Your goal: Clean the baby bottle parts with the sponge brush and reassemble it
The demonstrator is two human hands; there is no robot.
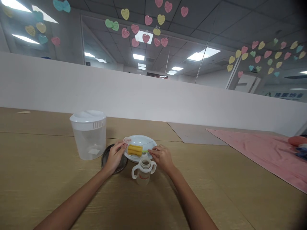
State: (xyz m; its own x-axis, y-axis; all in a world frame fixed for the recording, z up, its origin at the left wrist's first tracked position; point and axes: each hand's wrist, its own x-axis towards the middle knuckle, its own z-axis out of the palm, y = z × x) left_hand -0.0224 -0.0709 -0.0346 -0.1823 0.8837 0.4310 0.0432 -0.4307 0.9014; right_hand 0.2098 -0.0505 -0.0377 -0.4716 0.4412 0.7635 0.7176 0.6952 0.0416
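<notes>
"Two grips?"
"Left fingers (pixel 120 145) pinch a small round cap (pixel 127 140); right fingers (pixel 153 151) close on the green handle (pixel 145 151) of a yellow sponge (pixel 135 150), over the white dish (pixel 141 138), beyond the near bottle (pixel 144 174)."
"Keep the cap steady, the handle grip light."

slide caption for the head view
Left hand and right hand flank a white plate, an open two-handled bottle in front.
</notes>
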